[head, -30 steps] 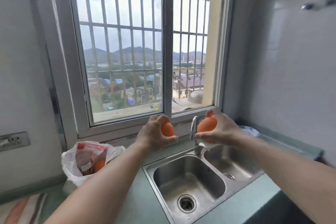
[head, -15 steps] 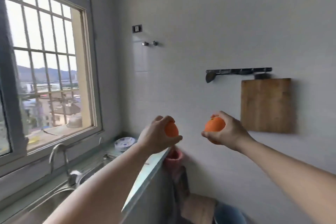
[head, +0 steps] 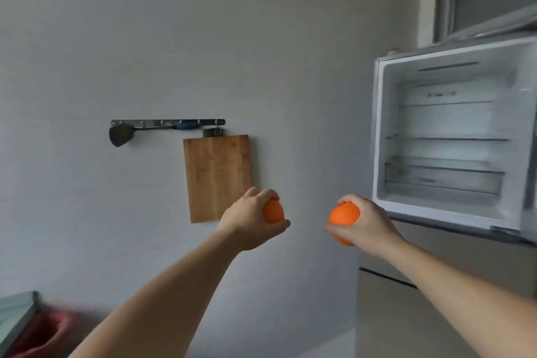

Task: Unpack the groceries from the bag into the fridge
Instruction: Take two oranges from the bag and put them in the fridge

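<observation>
My left hand curls round one orange; my right hand grips another orange, both held up in front of me. Beyond my right hand the fridge stands open, shelves bare. Both hands are full, so I judge a loose grip while reaching over the sill could let a fruit roll off and drop.

Surfaces you see:
Matt wood cutting board, metal rail, smooth oranges, glossy white plastic fridge liner.
</observation>
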